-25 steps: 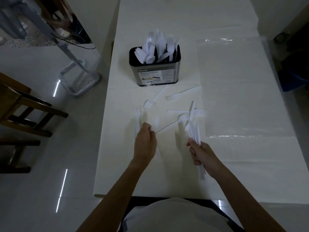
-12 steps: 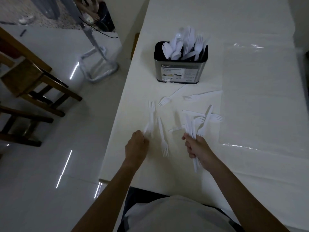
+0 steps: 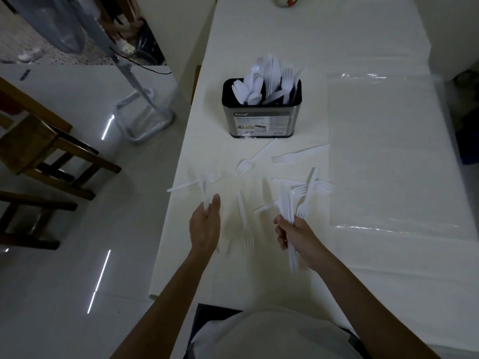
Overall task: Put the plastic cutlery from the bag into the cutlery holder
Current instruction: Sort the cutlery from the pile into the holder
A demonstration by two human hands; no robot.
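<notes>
Head view: cutlery holder (image 3: 261, 117) already well filled, several plastic forks (image 3: 298, 158) left loose on the table (image 3: 285, 35); my right hand (image 3: 295, 234) clasps a bundle of cutlery (image 3: 286, 203), my left hand (image 3: 204, 226) meets a blurred fork (image 3: 194, 184), grip indeterminable.

I get a dim, edge-warped view. Glare streaks the floor (image 3: 77, 255) left of the left hand (image 3: 204, 226); its fork (image 3: 204, 193) is blurred.
</notes>
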